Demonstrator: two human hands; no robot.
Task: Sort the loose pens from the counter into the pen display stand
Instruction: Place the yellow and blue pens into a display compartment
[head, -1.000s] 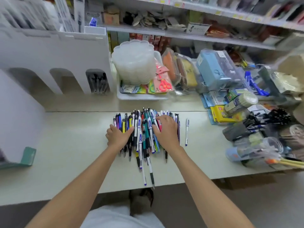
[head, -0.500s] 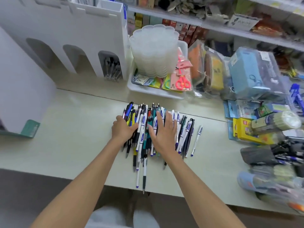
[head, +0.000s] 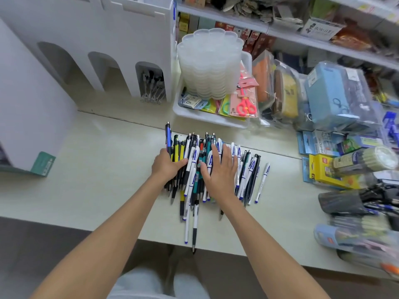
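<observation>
The loose pens (head: 248,169) lie heaped on the tabletop (head: 97,169), well apart from the pen display stand (head: 129,35); the left hand (head: 166,165) curls its fingers round the heap's edge and the right hand (head: 220,171) presses flat, fingers straight, probably to gather a bundle.

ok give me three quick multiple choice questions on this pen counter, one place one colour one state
1. Which arch of the white pen display stand holds pens? A left B middle C right
2. The rightmost scissors in the white tray are: A pink B black C brown
3. The right hand is: A flat on the pile of loose pens B a fist C lifting one pen
Answers: C, stored pens show in the right arch only; A, pink handles; A, fingers lie straight across the pile.
</observation>
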